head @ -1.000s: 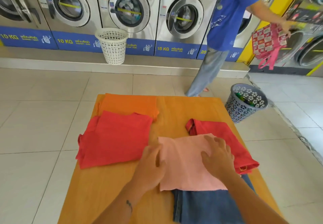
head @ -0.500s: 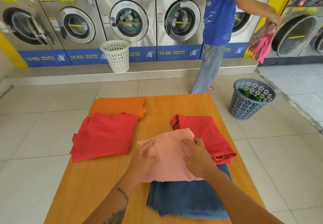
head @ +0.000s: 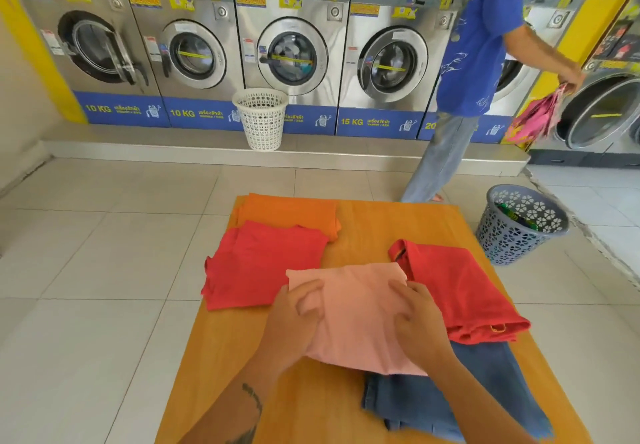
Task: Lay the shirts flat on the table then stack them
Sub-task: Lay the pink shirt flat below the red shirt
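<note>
Behind pink shirt [head: 353,319], washers [head: 287,52] labelled "10 KG", "15 KG"

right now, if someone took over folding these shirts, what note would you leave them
Left hand and right hand: both resting on the folded pink shirt, fingers curled at its sides.
Pink shirt lies over a blue denim garment and partly over a red shirt.
Left of it, another folded red shirt overlaps an orange shirt on the table.
Done: shirts laid flat or folded.
Left: gather them into one stack.
</note>
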A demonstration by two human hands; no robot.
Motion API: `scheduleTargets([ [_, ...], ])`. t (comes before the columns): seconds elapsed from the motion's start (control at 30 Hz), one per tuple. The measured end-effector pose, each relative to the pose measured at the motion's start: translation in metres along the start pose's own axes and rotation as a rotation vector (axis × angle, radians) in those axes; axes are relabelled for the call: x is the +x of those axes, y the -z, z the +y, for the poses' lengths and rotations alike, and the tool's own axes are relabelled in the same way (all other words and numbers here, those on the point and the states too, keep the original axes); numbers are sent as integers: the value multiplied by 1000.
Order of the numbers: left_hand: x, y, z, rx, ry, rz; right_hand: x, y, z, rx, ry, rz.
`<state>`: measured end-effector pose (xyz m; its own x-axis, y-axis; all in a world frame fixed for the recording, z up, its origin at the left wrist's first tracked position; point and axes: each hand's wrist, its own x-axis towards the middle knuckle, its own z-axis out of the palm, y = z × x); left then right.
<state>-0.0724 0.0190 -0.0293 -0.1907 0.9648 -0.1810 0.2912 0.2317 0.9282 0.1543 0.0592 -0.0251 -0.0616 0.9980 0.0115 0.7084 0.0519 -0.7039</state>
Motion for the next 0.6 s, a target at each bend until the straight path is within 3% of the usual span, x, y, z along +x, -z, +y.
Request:
scheduleTargets([
  [0.13,-4,61,-26,53,-45,130,-2,-49,-48,44,74,-14],
  [0.27,-4,106,-57,241,-89,183,-8,-103,-73,16,96,-136],
  [0.4,-2,135,-90,605,48,-25,-17,-140,-68,-166,87,-361],
  [0.47,-5,142,-99,639,56,-54,-18,-144,-65,-175,46,-411],
  [0.6,-9,144,-92,666,44,132,-18,-136,-64,-158,0,-428],
])
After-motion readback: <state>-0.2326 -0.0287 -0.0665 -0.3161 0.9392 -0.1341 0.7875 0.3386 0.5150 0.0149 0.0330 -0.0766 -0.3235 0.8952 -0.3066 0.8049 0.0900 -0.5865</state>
